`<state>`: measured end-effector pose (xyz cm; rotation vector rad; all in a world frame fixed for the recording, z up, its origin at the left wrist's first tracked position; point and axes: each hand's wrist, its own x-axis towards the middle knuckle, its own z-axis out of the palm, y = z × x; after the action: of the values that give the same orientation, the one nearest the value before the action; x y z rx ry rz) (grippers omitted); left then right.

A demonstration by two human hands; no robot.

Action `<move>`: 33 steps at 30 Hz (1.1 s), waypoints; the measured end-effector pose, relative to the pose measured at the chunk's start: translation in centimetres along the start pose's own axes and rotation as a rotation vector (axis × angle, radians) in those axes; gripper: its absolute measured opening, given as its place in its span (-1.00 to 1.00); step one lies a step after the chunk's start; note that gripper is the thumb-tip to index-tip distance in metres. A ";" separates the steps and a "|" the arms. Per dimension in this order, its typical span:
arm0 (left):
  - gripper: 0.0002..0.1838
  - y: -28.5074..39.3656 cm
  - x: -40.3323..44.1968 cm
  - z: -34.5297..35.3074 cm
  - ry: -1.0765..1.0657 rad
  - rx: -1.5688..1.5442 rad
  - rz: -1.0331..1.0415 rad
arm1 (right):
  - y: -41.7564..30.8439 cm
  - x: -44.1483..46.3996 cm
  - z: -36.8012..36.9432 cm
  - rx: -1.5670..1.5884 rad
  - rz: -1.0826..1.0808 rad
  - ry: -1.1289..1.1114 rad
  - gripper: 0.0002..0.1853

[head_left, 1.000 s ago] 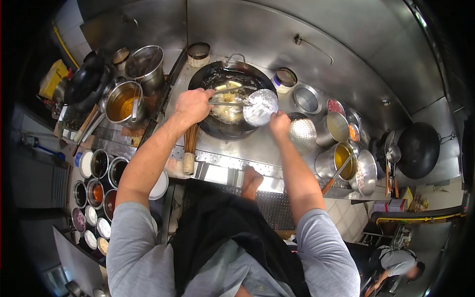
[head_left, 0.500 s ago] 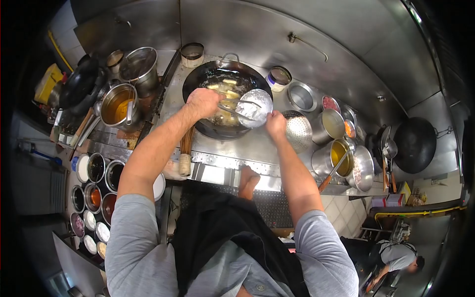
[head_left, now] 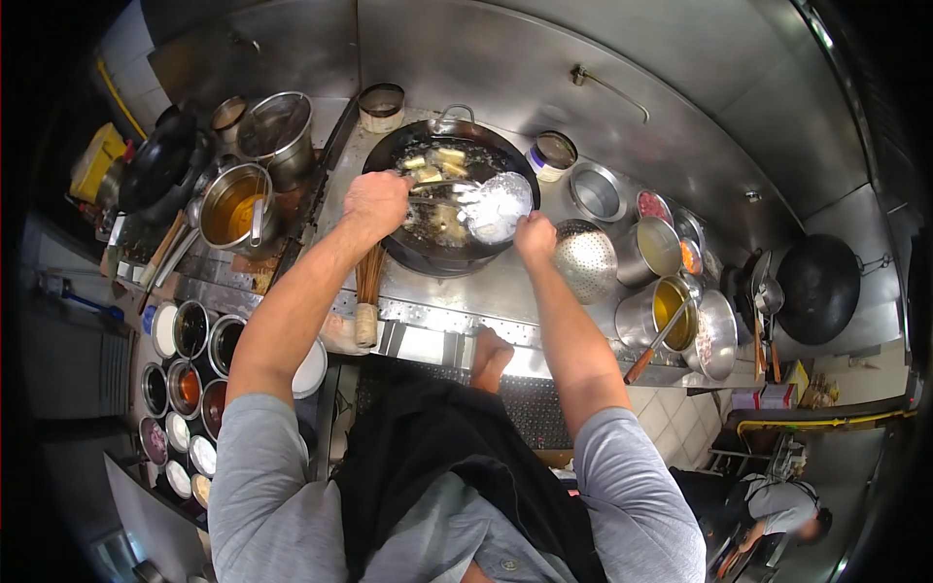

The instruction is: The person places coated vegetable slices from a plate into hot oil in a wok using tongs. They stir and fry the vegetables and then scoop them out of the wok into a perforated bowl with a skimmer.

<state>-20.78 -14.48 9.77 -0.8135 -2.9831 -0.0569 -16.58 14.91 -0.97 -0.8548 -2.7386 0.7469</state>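
In the head view, my left hand (head_left: 377, 200) is closed around metal tongs (head_left: 437, 187), whose tips reach right into a bowl. My right hand (head_left: 535, 239) grips the rim of that bowl (head_left: 513, 202), which is tilted over the wok and coated inside with white powder. Some white-coated stuff lies at the tong tips; its kind I cannot make out. Below, the black wok (head_left: 389, 146) holds bubbling oil with several pale yellow pieces (head_left: 449, 155) floating in it.
A perforated strainer (head_left: 585, 260) lies right of the wok. Further right stand metal pots (head_left: 649, 248) and a ladle (head_left: 665, 338). A bamboo brush (head_left: 367, 296) lies in front. Several sauce containers (head_left: 185, 384) are at the left. Another person (head_left: 780, 500) bends at lower right.
My left hand and the tongs have shifted left, and the bowl has shifted slightly left and tipped further over the wok. The floating pieces have moved about in the oil.
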 end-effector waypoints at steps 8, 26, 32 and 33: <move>-0.58 1.2 -2.3 -2.1 -0.092 -0.079 -0.033 | 0.7 0.1 -0.2 -0.004 -0.071 0.048 -0.70; -0.57 0.3 -2.4 -2.0 -0.004 0.010 0.010 | 4.8 -0.1 0.4 0.083 -0.146 0.150 -0.74; -0.56 3.1 -1.9 -2.6 0.020 0.078 0.236 | 4.6 0.0 -0.5 0.139 -0.172 0.060 -0.72; -0.56 3.4 -1.8 -2.7 0.009 0.088 0.237 | 4.4 -0.2 -0.7 0.155 -0.169 0.051 -0.72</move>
<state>-17.42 -12.58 12.43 -1.1427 -2.8342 0.0781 -14.09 18.19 -2.66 -0.5935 -2.6263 0.8756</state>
